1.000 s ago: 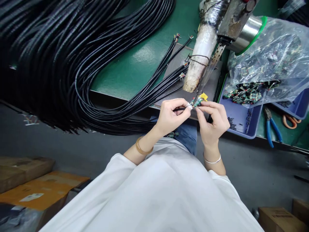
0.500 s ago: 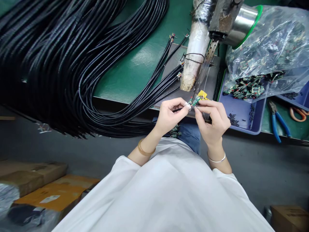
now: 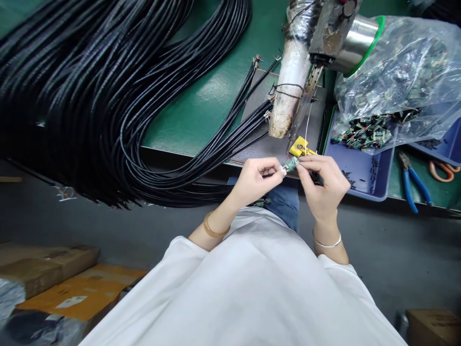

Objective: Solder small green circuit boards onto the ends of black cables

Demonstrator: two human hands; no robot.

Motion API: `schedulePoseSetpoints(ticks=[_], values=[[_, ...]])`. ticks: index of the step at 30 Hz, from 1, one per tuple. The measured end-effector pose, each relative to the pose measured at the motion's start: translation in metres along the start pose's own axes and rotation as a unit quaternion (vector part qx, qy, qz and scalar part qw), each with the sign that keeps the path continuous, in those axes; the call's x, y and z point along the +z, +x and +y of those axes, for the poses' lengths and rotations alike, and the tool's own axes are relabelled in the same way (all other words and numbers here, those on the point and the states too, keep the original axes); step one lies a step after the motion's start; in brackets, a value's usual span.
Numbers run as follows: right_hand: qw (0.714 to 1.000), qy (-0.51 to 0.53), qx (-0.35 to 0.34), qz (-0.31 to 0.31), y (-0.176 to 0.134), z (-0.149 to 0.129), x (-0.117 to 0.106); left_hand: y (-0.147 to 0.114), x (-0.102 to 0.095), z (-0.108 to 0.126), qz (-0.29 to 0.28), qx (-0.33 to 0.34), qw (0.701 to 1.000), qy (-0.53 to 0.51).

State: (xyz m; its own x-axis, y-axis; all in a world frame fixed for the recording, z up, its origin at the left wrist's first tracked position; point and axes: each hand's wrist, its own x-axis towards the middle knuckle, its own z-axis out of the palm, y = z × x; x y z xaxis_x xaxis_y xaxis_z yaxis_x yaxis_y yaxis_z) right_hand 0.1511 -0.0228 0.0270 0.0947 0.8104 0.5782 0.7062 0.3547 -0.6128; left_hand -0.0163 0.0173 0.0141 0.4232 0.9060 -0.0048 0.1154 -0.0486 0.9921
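Just in front of the bench edge, a small green circuit board is held between my two hands. My left hand is closed in a pinch at the board's left end, where thin coloured wires show; the black cable behind them is mostly hidden by the fingers. With thumb and fingertips, my right hand pinches the board's right end. Just above the board are a yellow holder and the tip of a soldering iron, with a strand of solder wire hanging down beside it.
A thick bundle of black cables covers the left of the green bench. A wrapped tube slants down over a grey plate. On the right are a purple tray, a bag of circuit boards, blue-handled pliers and orange-handled scissors.
Both hands have moved slightly toward my body, drawing the board away from the iron's tip. The board has turned a little, and more of the yellow holder shows.
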Motion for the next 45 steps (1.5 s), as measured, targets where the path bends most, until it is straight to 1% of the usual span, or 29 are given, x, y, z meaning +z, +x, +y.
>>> schedulePoseSetpoints(ticks=[2, 3, 4, 5, 6, 7, 8, 9, 10, 11, 12, 13, 15, 17, 19, 21, 24, 27, 28, 29, 31, 33, 34, 35, 36, 38, 39, 42, 45], values=[[0.998, 0.024, 0.057, 0.024, -0.001, -0.001, -0.008, -0.009, 0.001, -0.002, -0.088, 0.021, 0.993, 0.077], [0.994, 0.035, 0.089, 0.042, -0.002, -0.002, -0.012, -0.014, 0.001, -0.003, -0.133, 0.037, 0.983, 0.119], [0.99, 0.044, 0.119, 0.062, -0.003, -0.002, -0.017, -0.02, 0.0, -0.005, -0.167, 0.053, 0.972, 0.154], [0.985, 0.051, 0.145, 0.082, -0.004, -0.001, -0.02, -0.025, -0.002, -0.007, -0.177, 0.066, 0.966, 0.176], [0.98, 0.055, 0.164, 0.101, -0.006, 0.0, -0.023, -0.029, -0.005, -0.009, -0.159, 0.078, 0.967, 0.184], [0.976, 0.058, 0.175, 0.118, -0.008, 0.001, -0.026, -0.032, -0.01, -0.011, -0.108, 0.092, 0.972, 0.187], [0.973, 0.06, 0.18, 0.135, -0.01, 0.003, -0.028, -0.034, -0.016, -0.012, -0.032, 0.109, 0.975, 0.192], [0.97, 0.062, 0.18, 0.15, -0.012, 0.005, -0.029, -0.033, -0.024, -0.013, 0.055, 0.128, 0.967, 0.214], [0.97, 0.068, 0.173, 0.16, -0.013, 0.006, -0.03, -0.031, -0.033, -0.014, 0.147, 0.145, 0.943, 0.26], [0.971, 0.078, 0.161, 0.16, -0.014, 0.007, -0.029, -0.026, -0.043, -0.014, 0.199, 0.141, 0.914, 0.323], [0.973, 0.091, 0.151, 0.147, -0.015, 0.007, -0.028, -0.018, -0.052, -0.014, 0.221, 0.115, 0.89, 0.383], [0.977, 0.104, 0.145, 0.121, -0.015, 0.007, -0.025, -0.009, -0.06, -0.015, 0.229, 0.078, 0.87, 0.429], [0.984, 0.109, 0.139, 0.039, -0.012, 0.004, -0.019, 0.012, -0.072, -0.018, 0.218, 0.019, 0.85, 0.48], [0.989, 0.067, 0.128, -0.033, -0.008, -0.002, -0.014, 0.031, -0.081, -0.022, 0.203, -0.015, 0.845, 0.494], [0.992, 0.013, 0.109, -0.064, -0.004, -0.007, -0.014, 0.04, -0.089, -0.026, 0.188, -0.033, 0.848, 0.494], [0.992, -0.003, 0.108, -0.068, -0.003, -0.012, -0.022, 0.037, -0.098, -0.026, 0.184, -0.034, 0.85, 0.492], [0.991, 0.049, 0.106, -0.069, -0.007, -0.023, -0.048, 0.014, -0.113, -0.021, 0.202, -0.018, 0.858, 0.473], [0.996, 0.067, 0.019, -0.064, -0.012, -0.037, -0.08, -0.006, -0.119, -0.017, 0.229, 0.02, 0.873, 0.429], [0.996, 0.046, -0.002, -0.077, -0.012, -0.04, -0.088, -0.009, -0.118, -0.017, 0.228, 0.031, 0.875, 0.425], [0.995, 0.012, -0.016, -0.098, -0.011, -0.04, -0.094, -0.011, -0.117, -0.018, 0.211, 0.033, 0.879, 0.427], [0.983, -0.095, -0.013, -0.156, -0.007, -0.031, -0.1, -0.008, -0.112, -0.022, 0.162, 0.024, 0.882, 0.441], [0.957, -0.222, 0.015, -0.186, 0.0, -0.008, -0.102, -0.001, -0.109, -0.027, 0.139, 0.013, 0.882, 0.451], [0.942, -0.283, 0.036, -0.175, 0.004, 0.008, -0.101, 0.003, -0.109, -0.029, 0.148, 0.012, 0.88, 0.451], [0.93, -0.332, 0.053, -0.149, 0.009, 0.025, -0.101, 0.007, -0.109, -0.032, 0.168, 0.012, 0.878, 0.448], [0.924, -0.357, 0.065, -0.121, 0.013, 0.043, -0.101, 0.012, -0.11, -0.034, 0.192, 0.013, 0.875, 0.444], [0.927, -0.365, 0.066, -0.064, 0.022, 0.077, -0.102, 0.02, -0.111, -0.036, 0.239, 0.009, 0.868, 0.434], [0.932, -0.355, 0.062, -0.049, 0.025, 0.091, -0.102, 0.023, -0.111, -0.036, 0.257, 0.007, 0.864, 0.433], [0.945, -0.313, 0.056, -0.079, 0.034, 0.117, -0.102, 0.027, -0.105, -0.033, 0.281, 0.022, 0.85, 0.445], [0.947, -0.298, 0.063, -0.1, 0.037, 0.12, -0.097, 0.02, -0.089, -0.029, 0.307, 0.077, 0.828, 0.463]])
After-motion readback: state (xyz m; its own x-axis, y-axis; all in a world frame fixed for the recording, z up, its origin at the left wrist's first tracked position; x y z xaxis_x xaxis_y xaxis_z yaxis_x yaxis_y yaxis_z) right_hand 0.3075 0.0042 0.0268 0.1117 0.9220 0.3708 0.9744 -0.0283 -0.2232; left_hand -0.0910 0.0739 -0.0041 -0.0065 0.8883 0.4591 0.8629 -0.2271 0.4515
